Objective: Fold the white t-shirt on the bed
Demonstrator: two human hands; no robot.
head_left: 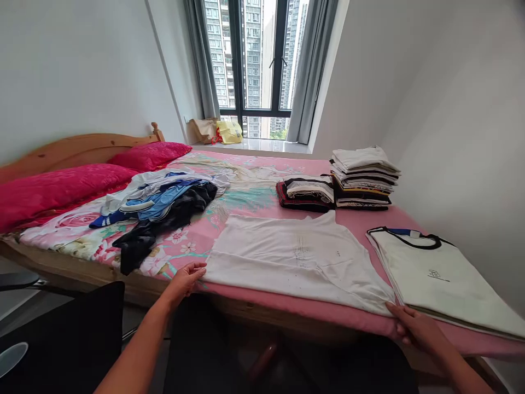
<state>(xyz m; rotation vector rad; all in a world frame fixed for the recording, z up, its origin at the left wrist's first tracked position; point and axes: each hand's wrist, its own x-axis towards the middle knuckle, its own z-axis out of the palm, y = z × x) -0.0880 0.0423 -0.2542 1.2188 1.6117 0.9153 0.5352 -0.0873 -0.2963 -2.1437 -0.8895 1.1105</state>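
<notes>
A white T-shirt with small printed text lies spread near the front edge of the bed, its near side folded over lengthwise. My left hand is closed at the left corner of its hem, thumb and fingers gripping the cloth. At the shirt's right end, my right hand pinches the near corner by the sleeve. Just right of it lies a flat stack of folded shirts, topped by a cream T-shirt with a black neckband.
A heap of loose clothes lies on the left of the bed, before red pillows. Behind the T-shirt stand a low pile and a tall pile of folded clothes. A black chair is at lower left.
</notes>
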